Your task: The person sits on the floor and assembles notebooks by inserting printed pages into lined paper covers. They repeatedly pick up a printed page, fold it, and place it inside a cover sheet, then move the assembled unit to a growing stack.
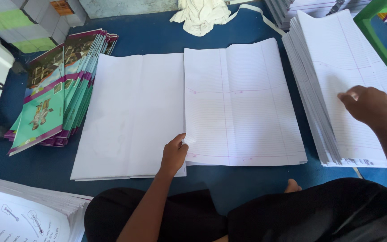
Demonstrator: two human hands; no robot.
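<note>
The left hand (174,154) rests at the near edge of a small stack of ruled sheets (242,107), its thumb and fingers pinching the near left corner of the top sheet, which lifts slightly there. Just beside it on the left lies a stack of plain white sheets (128,116), the two stacks touching along their long edges on the blue floor covering (157,36). The right hand (367,104) is laid, fingers curled loosely, on top of a tall pile of ruled paper (337,76) at the right; whether it grips a sheet cannot be told. Far left of the plain sheets, a fanned pile of colourful printed covers (59,89) leans toward the left. A crumpled white cloth (201,15) lies at the far edge, near the middle. At the near left corner sits another pile of printed pages with line drawings (19,215). The person's dark-clothed legs (247,215) fill the near edge.
</note>
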